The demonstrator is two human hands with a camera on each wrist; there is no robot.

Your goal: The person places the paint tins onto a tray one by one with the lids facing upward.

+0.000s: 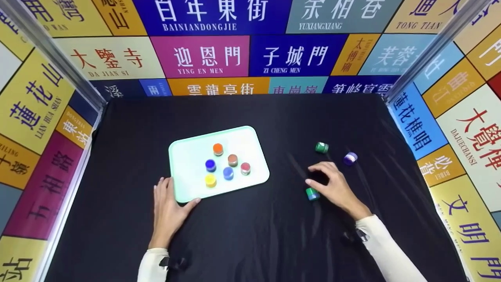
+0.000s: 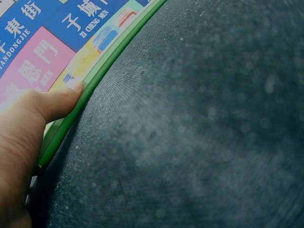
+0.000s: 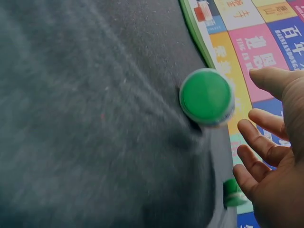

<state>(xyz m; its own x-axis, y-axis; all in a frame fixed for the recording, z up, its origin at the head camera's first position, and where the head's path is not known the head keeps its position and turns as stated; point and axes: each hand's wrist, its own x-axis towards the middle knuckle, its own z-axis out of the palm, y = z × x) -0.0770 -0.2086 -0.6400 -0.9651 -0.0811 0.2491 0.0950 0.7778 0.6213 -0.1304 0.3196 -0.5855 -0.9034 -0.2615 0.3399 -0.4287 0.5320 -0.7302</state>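
The left hand [image 1: 168, 209] is gripping the tray [image 1: 186, 156], and the wide right hand [image 1: 335, 187] is risking a thumb-knock displacing the green jar [image 1: 312, 194] at its eight o'clock.

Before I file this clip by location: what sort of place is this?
Likely a purpose-built booth or staged workspace: printed panels of Chinese lettering surround the black work surface on three sides, with straight posts at the two far corners.
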